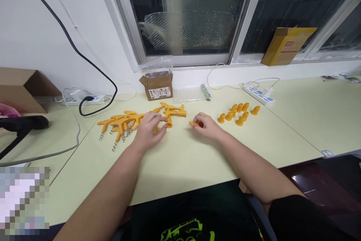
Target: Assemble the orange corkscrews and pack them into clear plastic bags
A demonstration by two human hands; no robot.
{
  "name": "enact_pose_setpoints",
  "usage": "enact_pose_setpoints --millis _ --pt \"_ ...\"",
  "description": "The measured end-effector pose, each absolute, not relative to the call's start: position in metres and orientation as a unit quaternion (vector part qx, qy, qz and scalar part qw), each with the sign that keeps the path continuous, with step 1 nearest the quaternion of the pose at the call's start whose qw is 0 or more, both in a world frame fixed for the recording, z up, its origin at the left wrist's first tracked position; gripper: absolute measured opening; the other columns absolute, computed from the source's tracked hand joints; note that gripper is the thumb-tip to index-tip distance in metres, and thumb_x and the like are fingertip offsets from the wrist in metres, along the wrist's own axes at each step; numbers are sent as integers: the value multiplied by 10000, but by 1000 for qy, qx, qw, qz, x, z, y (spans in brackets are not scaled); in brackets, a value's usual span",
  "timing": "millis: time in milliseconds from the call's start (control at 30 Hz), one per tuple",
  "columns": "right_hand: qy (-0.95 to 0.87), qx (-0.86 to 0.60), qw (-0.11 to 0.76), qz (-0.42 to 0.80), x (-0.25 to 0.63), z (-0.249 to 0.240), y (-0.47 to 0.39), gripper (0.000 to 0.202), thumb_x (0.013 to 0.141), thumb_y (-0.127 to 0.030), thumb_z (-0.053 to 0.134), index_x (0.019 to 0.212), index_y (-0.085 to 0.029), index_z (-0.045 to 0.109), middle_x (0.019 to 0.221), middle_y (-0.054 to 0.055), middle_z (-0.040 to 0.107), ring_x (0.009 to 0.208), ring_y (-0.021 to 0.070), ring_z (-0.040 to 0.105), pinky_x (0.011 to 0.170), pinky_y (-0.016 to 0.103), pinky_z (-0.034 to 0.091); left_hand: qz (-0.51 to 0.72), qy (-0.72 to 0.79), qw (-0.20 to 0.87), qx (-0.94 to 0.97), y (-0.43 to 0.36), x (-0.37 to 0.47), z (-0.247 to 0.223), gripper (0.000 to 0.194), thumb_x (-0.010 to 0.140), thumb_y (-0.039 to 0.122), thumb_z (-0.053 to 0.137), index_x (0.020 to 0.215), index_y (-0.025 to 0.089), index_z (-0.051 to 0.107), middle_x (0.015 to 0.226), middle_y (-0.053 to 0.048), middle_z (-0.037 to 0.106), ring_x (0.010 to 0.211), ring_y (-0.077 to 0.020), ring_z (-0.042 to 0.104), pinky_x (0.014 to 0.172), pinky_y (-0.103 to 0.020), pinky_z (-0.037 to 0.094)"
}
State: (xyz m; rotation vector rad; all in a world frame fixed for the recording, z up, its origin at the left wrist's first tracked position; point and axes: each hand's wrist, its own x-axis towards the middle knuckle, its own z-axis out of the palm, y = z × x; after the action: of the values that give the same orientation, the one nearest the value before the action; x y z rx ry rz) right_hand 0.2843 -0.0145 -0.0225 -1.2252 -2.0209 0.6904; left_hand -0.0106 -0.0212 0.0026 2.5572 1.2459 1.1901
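Note:
My left hand (151, 129) is at the right end of a pile of yellow branched plastic pieces (120, 121), several with metal coil springs sticking out. Its thumb and fingers are apart beside a yellow flared piece (169, 123), and a bit of yellow shows under the palm. I cannot make out contact there. More yellow pieces (175, 111) lie just beyond that hand. My right hand (207, 125) is closed in a pinch around a small yellow plastic piece (193, 123), mostly hidden by the fingers. To its right stands a group of yellow flared caps (239, 120).
Behind the pieces are a small brown carton (158, 87) and a clear plastic bag (187, 94). Power strips (258, 95) with cables lie by the wall. A black cable (114, 83) hangs at left, near a larger cardboard box (19, 87). A yellow box (287, 47) leans on the window.

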Motion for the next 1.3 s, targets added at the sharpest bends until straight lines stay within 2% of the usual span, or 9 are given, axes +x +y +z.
enact_pose_setpoints --millis 100,200,333,567,733,833,933,1133,1300 --pt "-672 -401 409 469 282 -21 -13 204 914 -413 611 881 -214 579 774 -9 605 599 136 592 614 287 480 364 320 87 870 -30 7 -1 363 876 272 695 1238 251 663 1257 -108 667 1208 -290 600 1087 -478 445" --pt "-595 -330 418 602 276 -25 -14 326 874 -507 710 970 -228 571 798 -12 662 616 154 654 630 315 548 346 288 171 876 -36 23 -8 563 886 297 720 1423 300 555 1436 -116 588 1310 -302 559 1071 -473 492" --pt "-568 -275 398 666 263 -31 -17 436 804 -549 813 945 -227 555 789 -16 679 637 146 671 638 307 576 334 280 301 848 -40 38 -18 562 903 292 706 1436 325 532 1334 -110 613 990 -214 685 857 -381 593" --pt "-573 -279 452 624 262 -32 -15 381 832 -546 783 887 -214 605 839 -3 645 770 151 662 814 345 571 419 377 435 702 -38 38 -23 402 813 335 809 1122 253 566 1110 -43 607 807 -158 703 799 -360 613" --pt "-593 -338 426 594 263 -29 -14 401 854 -596 729 938 -210 667 1006 43 698 960 179 665 875 333 557 496 353 490 624 -33 35 -17 496 796 306 816 1202 278 533 982 12 562 850 -148 698 856 -349 588" --pt "-529 -326 347 703 261 -30 -17 517 813 -668 747 1027 -212 630 944 69 746 854 205 723 814 371 593 505 362 485 615 -30 32 -14 283 827 341 797 1023 215 637 959 -30 636 979 -194 695 958 -381 553" --pt "-485 -318 331 745 261 -32 -18 533 774 -638 808 1018 -217 589 784 41 737 656 189 706 686 360 606 508 382 464 617 -26 29 -14 243 818 373 809 910 199 668 983 -61 692 1014 -218 674 967 -399 538" --pt "-552 -321 396 660 266 -31 -12 464 787 -590 813 971 -202 640 743 -1 683 630 137 642 649 298 581 473 421 414 654 -25 26 -11 332 774 440 831 969 211 692 926 -46 685 887 -194 666 820 -337 543" --pt "-627 -312 432 568 270 -26 -15 433 850 -602 739 1003 -210 640 746 -18 618 631 134 590 654 301 544 393 468 457 646 -35 25 2 613 838 468 774 1339 269 483 711 36 648 627 -152 637 609 -268 486"
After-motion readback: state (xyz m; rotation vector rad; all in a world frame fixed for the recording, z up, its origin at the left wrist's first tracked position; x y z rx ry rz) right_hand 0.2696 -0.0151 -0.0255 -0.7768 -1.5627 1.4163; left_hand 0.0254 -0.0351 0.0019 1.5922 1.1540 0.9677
